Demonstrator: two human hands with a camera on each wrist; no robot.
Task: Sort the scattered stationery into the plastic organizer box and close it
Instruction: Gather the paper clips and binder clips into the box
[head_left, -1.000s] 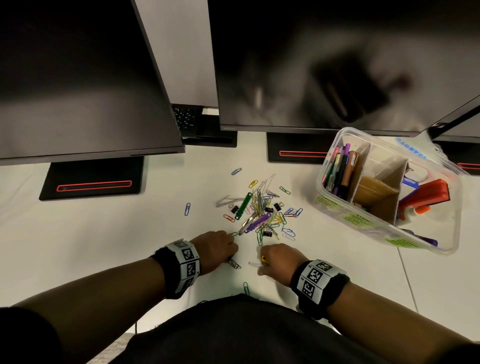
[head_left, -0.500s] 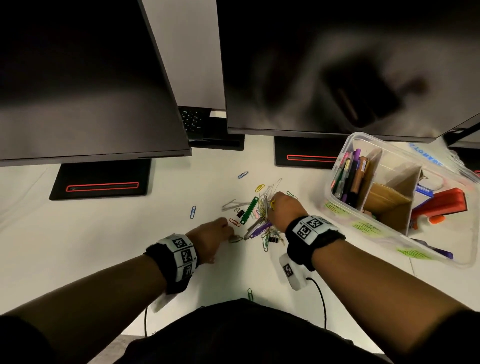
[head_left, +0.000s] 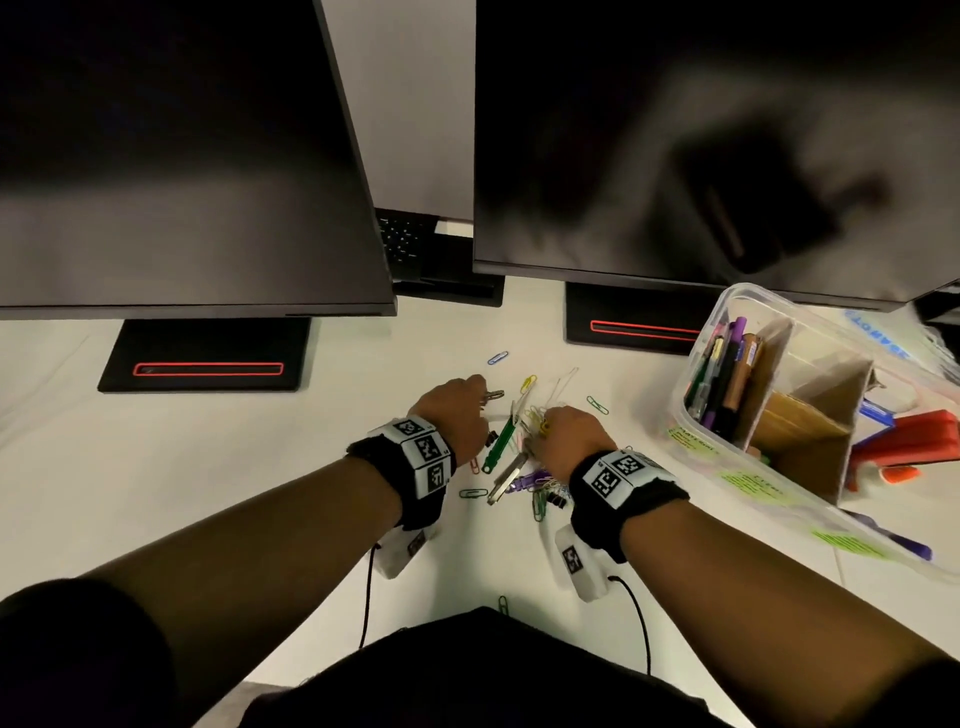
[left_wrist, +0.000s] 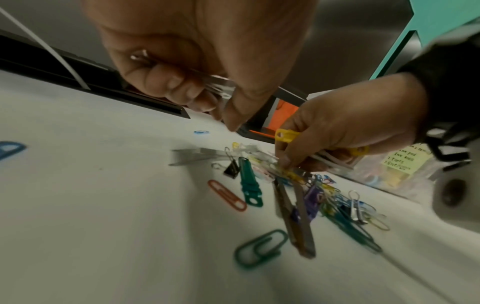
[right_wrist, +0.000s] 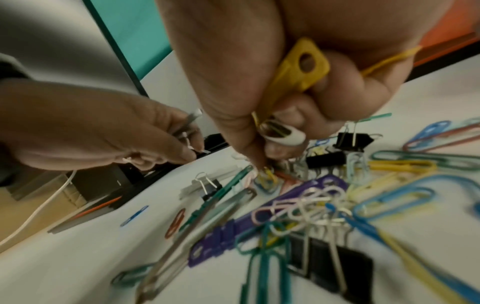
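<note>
A heap of coloured paper clips, black binder clips and plastic fasteners (head_left: 524, 467) lies mid-desk, with a green fastener (head_left: 497, 441) and a purple one (right_wrist: 272, 207) in it. My left hand (head_left: 480, 399) hovers at the heap's far left and grips silver metal clips (left_wrist: 187, 72). My right hand (head_left: 540, 425) is on the heap, holding a yellow plastic fastener (right_wrist: 298, 67) and some clips in its curled fingers while its fingertips (right_wrist: 259, 164) pinch at a yellow clip. The clear plastic organizer box (head_left: 737, 293) stands open on the right, with pens (head_left: 722, 374) and cardboard dividers inside.
Two dark monitors (head_left: 182, 156) overhang the desk's back, their black bases (head_left: 208, 358) behind the heap. Stray clips lie apart: a blue one (head_left: 497, 357), a green one (head_left: 597, 404) and another (head_left: 503, 605) at the near edge. A red stapler (head_left: 924, 436) is in the box.
My left hand has moved forward from the near side to the heap's far left, now with metal clips in it. My right hand went from the near desk onto the heap.
</note>
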